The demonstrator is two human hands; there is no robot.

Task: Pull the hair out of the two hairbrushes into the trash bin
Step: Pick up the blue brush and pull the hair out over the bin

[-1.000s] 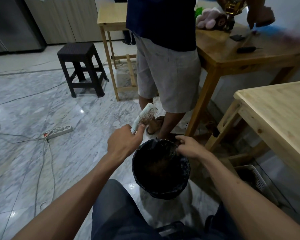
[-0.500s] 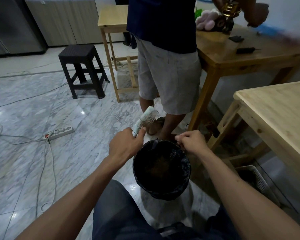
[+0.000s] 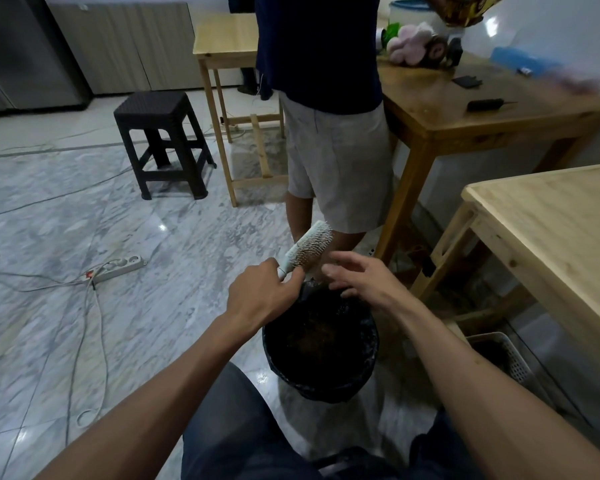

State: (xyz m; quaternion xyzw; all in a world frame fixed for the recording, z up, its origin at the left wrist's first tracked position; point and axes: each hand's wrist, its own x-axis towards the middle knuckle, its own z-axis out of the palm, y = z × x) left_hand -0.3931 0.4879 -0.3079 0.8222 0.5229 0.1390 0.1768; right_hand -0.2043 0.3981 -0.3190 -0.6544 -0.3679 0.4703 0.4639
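A white hairbrush [image 3: 307, 249] is gripped by its handle in the left hand [image 3: 262, 294], raised just beyond the rim of the black trash bin [image 3: 321, 342] on the floor. The right hand [image 3: 362, 280] is held beside the bristles, fingers [image 3: 340, 259] spread and empty. Close behind the bin a standing person's legs [image 3: 333, 168] are seen, between two wooden worktops [image 3: 551, 233].

Bin mouth [image 3: 321, 341] below my hands lay open; table leg [image 3: 400, 209] and someone's legs [image 3: 300, 216] crowded the far side.

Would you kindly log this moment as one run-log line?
left hand: gripping hairbrush handle | right hand: open, fingers spread beside bristles | trash bin: below both hands
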